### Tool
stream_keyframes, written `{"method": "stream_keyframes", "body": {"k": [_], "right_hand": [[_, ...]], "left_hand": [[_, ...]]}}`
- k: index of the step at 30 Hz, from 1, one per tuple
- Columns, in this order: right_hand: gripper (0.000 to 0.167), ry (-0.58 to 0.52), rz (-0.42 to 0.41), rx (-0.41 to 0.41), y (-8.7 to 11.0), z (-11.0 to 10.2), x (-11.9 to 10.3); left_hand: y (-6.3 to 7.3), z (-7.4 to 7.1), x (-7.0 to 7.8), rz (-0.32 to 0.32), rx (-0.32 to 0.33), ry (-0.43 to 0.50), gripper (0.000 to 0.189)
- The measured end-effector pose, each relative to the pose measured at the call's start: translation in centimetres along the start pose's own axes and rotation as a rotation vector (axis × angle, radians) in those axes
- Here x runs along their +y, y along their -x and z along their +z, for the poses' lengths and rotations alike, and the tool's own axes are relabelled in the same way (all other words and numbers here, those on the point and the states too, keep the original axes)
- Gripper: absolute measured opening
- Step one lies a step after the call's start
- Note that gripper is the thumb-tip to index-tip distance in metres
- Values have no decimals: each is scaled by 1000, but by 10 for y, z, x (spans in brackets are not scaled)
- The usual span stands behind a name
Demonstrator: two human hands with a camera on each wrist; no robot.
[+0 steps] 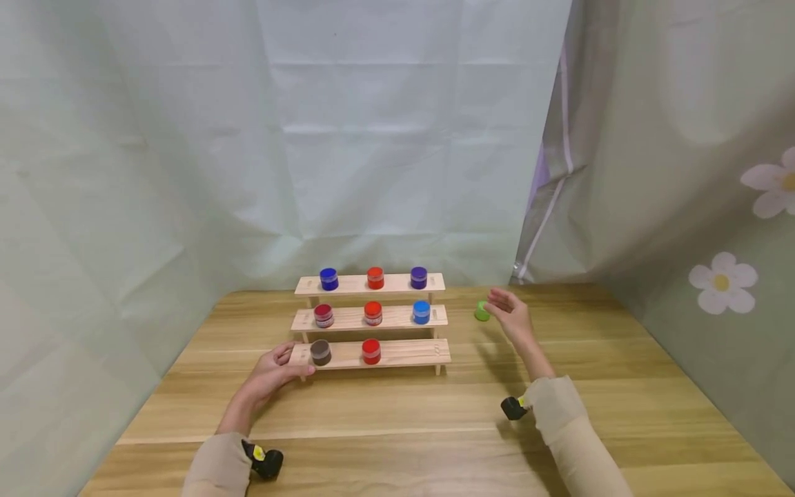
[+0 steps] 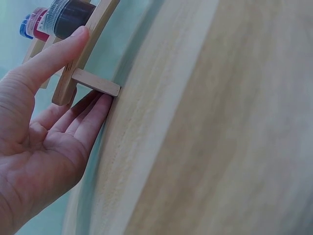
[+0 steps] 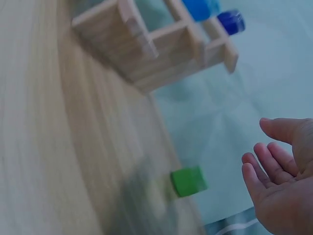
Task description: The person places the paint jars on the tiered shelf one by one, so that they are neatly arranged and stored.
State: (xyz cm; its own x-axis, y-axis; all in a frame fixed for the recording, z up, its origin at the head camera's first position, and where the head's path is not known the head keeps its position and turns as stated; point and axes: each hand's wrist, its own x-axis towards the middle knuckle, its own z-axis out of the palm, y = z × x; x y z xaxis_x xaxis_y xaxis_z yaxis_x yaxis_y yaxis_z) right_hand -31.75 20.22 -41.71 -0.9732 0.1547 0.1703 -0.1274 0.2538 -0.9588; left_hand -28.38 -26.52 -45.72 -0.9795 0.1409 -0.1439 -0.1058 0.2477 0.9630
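A three-tier wooden rack (image 1: 406,353) stands on the table with small paint jars on its steps. My left hand (image 1: 272,376) grips the left end of the lowest step; in the left wrist view the thumb (image 2: 58,55) lies on top, close to a dark jar (image 2: 73,18), and the fingers reach below by the leg. To the right of the rack, a green jar (image 1: 481,311) sits on the table. My right hand (image 1: 511,319) hovers beside it, holding nothing. The right wrist view shows a gap between the relaxed fingers and the green jar (image 3: 189,181).
Blue, red and purple jars (image 1: 419,278) line the top step. The middle step bears a dark red, a red and a light blue jar (image 1: 421,312). Below, a red jar (image 1: 371,351) shares the lowest step with the dark one. A pale curtain (image 1: 397,172) hangs behind the table.
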Motion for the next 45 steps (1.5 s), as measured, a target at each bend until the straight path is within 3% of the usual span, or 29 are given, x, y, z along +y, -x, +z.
{"method": "stream_keyframes", "body": {"k": [10, 16, 23, 30, 37, 45], "right_hand": [[50, -28, 40, 70, -15, -5, 33], [54, -20, 80, 68, -21, -6, 47], [57, -16, 90, 4, -29, 4, 48], [61, -37, 111, 26, -29, 15, 48], [57, 22, 159, 95, -28, 21, 51], [58, 51, 186, 78, -31, 26, 53]], "left_hand": [[-5, 2, -2, -5, 4, -2, 88], [-5, 3, -2, 0, 4, -12, 88], [-2, 0, -3, -15, 27, -28, 88], [-2, 1, -3, -13, 26, -30, 88], [-1, 3, -1, -11, 32, -41, 87], [0, 1, 0, -11, 25, 0, 86]]}}
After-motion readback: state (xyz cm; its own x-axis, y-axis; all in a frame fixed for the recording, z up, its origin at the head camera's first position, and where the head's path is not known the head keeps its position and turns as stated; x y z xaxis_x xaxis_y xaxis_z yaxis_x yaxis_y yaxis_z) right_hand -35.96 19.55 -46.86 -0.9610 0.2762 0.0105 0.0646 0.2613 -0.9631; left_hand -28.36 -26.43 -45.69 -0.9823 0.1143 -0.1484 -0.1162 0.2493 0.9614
